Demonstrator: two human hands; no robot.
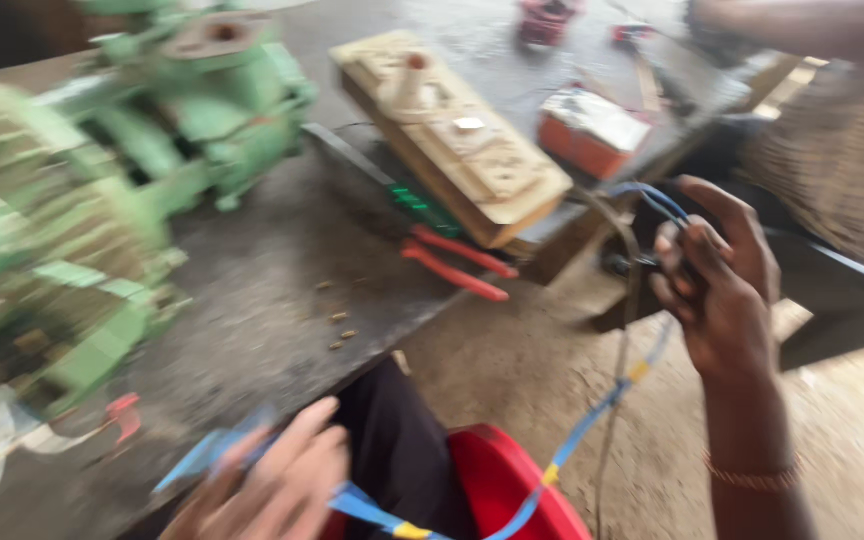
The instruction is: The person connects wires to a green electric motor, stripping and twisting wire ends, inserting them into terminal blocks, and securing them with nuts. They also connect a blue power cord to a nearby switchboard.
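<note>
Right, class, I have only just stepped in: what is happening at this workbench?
A person seated at a grey workbench holds a blue cable between both hands. The right hand grips its looped end, raised beside the bench; the left hand, blurred, holds the lower stretch. A green motor, red-handled pliers and a wooden block lie on the bench.

Right hand [717, 275] raised at the right of the scene, forearm rising from the near edge, wrist straight, back of the hand toward the camera, fingers [674, 262] curled tight and pinched together near the fingertips, thumb side turned left. Left hand [277, 480] low at the near edge, left of centre, blurred, fingers loosely bent and pointing far and right, grip not clear.
</note>
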